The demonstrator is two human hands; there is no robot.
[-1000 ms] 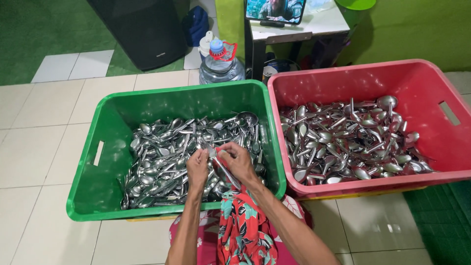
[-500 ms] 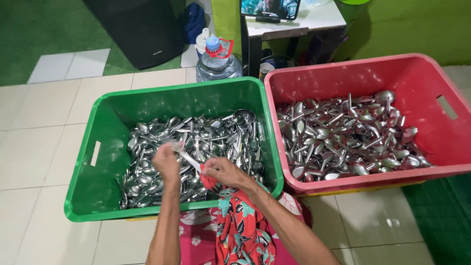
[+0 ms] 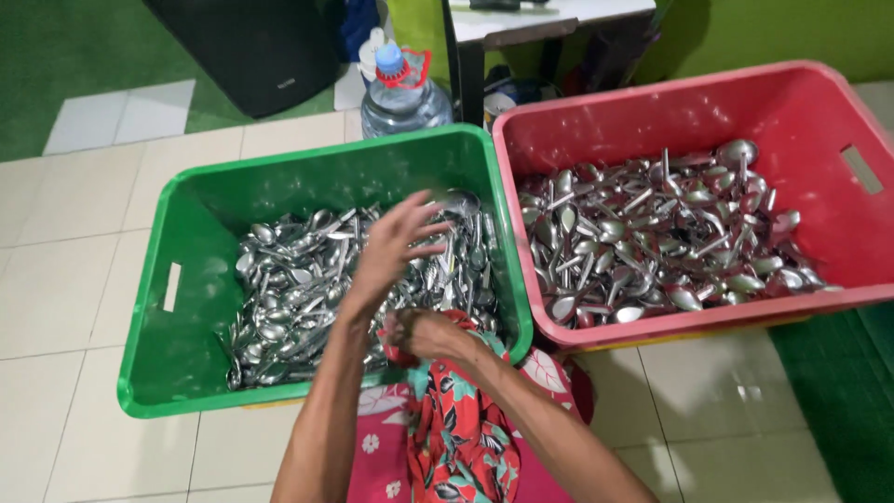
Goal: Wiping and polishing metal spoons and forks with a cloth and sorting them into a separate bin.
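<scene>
Spoons (image 3: 307,289), a heap of shiny metal ones, filling the floor of the green crate (image 3: 177,373) from its left wall across to the right. Left hand (image 3: 396,244) raised just above that heap near the crate's middle, palm turned down, fingers (image 3: 430,228) spread and loose, blurred, pinching nothing that can be made out. Right hand (image 3: 421,331) lower, at the crate's near rim, curled into the bunched end of a red flowered cloth (image 3: 461,428); fingers pressed together around the fabric, though whether a spoon sits inside the fold cannot be told. Cloth trailing down from that hand over a pink flowered garment (image 3: 382,447) below. Both forearms rising from the bottom edge, left one bare and angled up toward the heap.

Just to the right, touching side by side with the green crate, a red crate (image 3: 838,112) holding a second, flatter layer of spoons (image 3: 652,242), many lying bowl up. Both crates resting on a pale tiled floor (image 3: 65,279). Behind the green crate, a clear water jug (image 3: 405,98) with a blue cap. Beside it the dark leg of a small worktop (image 3: 549,14) with a white top. Farther left, a black box (image 3: 251,47) on green carpet.
</scene>
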